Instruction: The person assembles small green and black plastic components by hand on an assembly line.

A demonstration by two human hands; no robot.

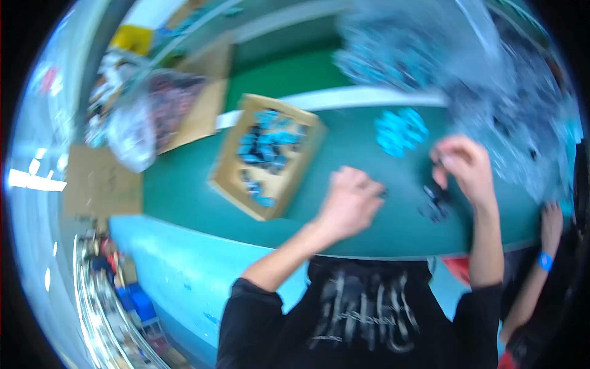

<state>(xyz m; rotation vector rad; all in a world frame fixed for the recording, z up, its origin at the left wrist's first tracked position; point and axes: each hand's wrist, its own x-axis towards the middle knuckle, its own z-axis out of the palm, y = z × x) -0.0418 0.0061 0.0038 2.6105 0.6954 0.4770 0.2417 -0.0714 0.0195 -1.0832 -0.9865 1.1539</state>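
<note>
A person's 2 bare hands work over a green tabletop (184, 200), seen from above and blurred. The right hand (465, 163) is narrowed to a pinch, thumb against fingers, on a small black piece (440, 178); just below it, a few loose black parts (435, 212) lie on the tabletop. The left hand (351, 202) is curled, knuckles up, with a small dark bit (384, 192) at its fingertips; whether it is gripped, I cannot tell.

Between and beyond the hands sits a loose pile of bright blue pieces (401, 131). To the left, an open cardboard box (310, 147), set at a slant, holds mixed blue and black pieces (264, 144).

The black piece looks very light and probably stiff, like moulded plastic, perhaps smooth enough to slip. A fingertip pinch across its sides would suit it, gentle in case any thin parts bend.
</note>
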